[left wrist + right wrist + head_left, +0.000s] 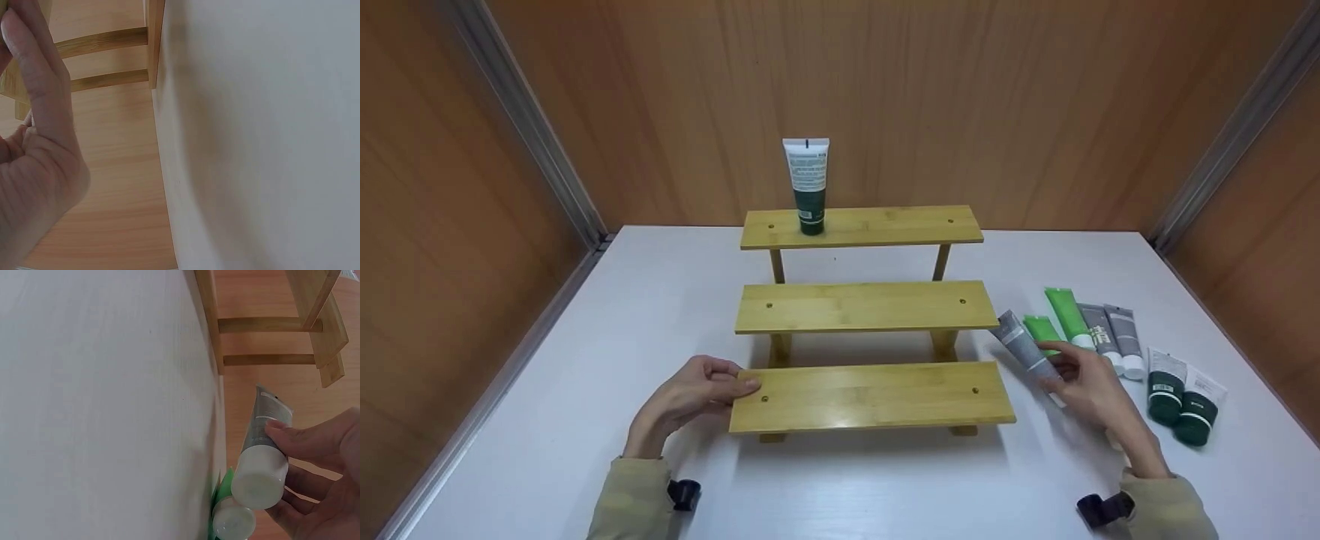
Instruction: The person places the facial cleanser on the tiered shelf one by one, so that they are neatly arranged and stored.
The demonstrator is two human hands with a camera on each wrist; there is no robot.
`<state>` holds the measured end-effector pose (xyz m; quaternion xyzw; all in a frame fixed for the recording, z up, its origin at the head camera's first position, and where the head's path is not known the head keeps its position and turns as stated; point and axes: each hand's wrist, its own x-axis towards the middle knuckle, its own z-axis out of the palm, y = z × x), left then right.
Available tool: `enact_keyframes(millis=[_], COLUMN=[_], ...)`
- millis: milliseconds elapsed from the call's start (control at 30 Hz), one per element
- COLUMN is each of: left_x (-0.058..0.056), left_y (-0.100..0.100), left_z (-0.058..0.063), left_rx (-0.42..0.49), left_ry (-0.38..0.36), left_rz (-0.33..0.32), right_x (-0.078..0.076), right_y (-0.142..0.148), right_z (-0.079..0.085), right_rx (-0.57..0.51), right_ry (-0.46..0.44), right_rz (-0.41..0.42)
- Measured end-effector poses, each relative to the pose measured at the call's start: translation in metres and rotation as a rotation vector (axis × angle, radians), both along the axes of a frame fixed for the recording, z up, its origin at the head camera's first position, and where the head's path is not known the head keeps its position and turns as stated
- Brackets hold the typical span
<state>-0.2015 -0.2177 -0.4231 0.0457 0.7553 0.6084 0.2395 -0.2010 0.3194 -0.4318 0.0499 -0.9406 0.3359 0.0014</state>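
A three-tier wooden rack (877, 396) stands in the middle of the table. My left hand (695, 394) grips the left end of its lowest shelf, thumb on top and fingers beneath. To the right of the rack, my right hand (1093, 384) holds a grey tube (1023, 346), pinched between thumb and fingers. Its white cap (260, 477) points toward the camera in the right wrist view, and the tube is lifted off the table. On the top shelf (892, 225), a white and dark green tube (808, 180) stands upright on its cap, left of the middle.
Right of the rack lie two green tubes (1068, 315), two grey tubes (1123, 334) with white caps, and two white and dark green tubes (1196, 411). Wood-grain panels (885, 97) enclose the white table (900, 487) at the back and sides.
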Motion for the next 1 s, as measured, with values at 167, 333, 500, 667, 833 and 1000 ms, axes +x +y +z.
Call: enact_keyframes(millis=[167,333,500,667,833,1000], left_x=[0.001,0.001,0.001,0.000,-0.001,0.000], left_y=[0.000,0.001,0.002,0.002,0.002,0.001], left_z=[0.000,0.002,0.002,0.000,-0.001,0.001], left_rx=[0.007,-0.001,-0.011,-0.017,-0.023,-0.020], left_ry=[0.000,-0.001,0.002,-0.003,-0.005,-0.006], left_rz=[-0.005,-0.005,0.000,0.002,0.002,0.011], right_x=[0.000,0.002,0.004,0.006,0.008,0.007], right_y=[-0.001,-0.005,-0.007,-0.010,-0.012,-0.017], right_z=[0.003,0.008,0.012,0.016,0.022,0.029], right_rx=[-0.046,-0.081,-0.120,-0.180,-0.238,-0.276], right_ry=[0.089,0.082,0.084,0.105,0.111,0.125], right_rz=[-0.031,-0.076,-0.109,-0.127,-0.128,-0.140])
